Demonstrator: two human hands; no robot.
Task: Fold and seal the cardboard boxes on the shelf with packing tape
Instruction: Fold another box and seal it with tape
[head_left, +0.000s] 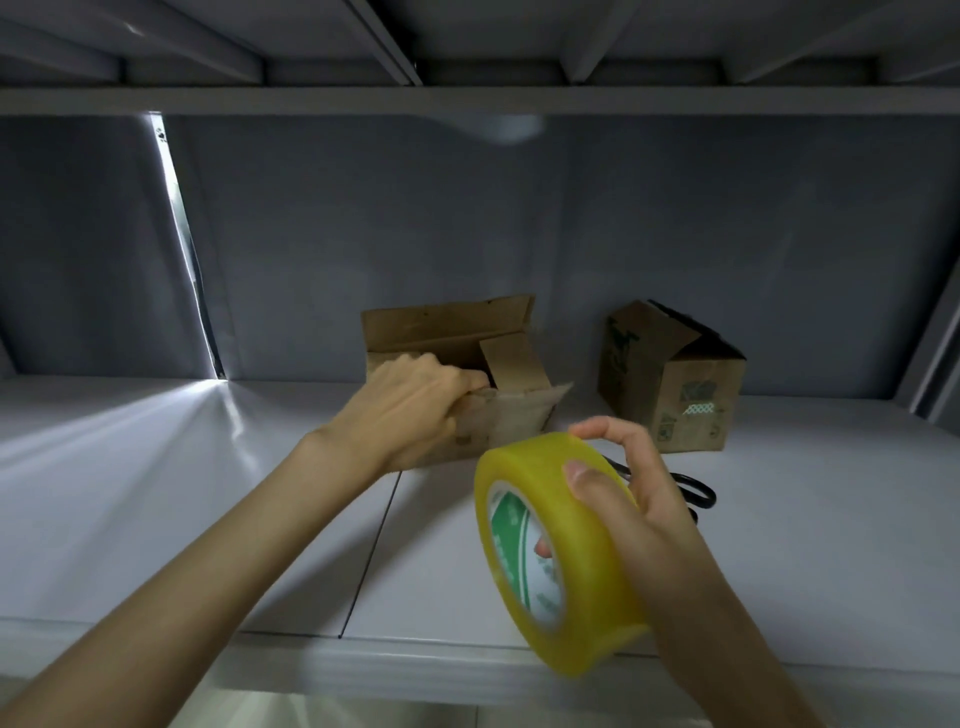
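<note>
An open cardboard box (511, 364) stands on the white shelf (156, 519) near the back, its flaps up. My left hand (410, 410) grips the box's near front edge, fingers curled over the rim into the box. My right hand (639, 493) holds a big yellow roll of packing tape (566, 587) in front of the box, thumb on the outer face and fingers through the core. A second cardboard box (670, 379) sits to the right, tilted, with a strip of tape on its side.
Black scissors (696, 491) lie on the shelf behind my right hand, partly hidden. The grey back wall (571, 234) and the upper shelf (467, 98) close in the space. A bright gap (179, 234) shows at the left rear.
</note>
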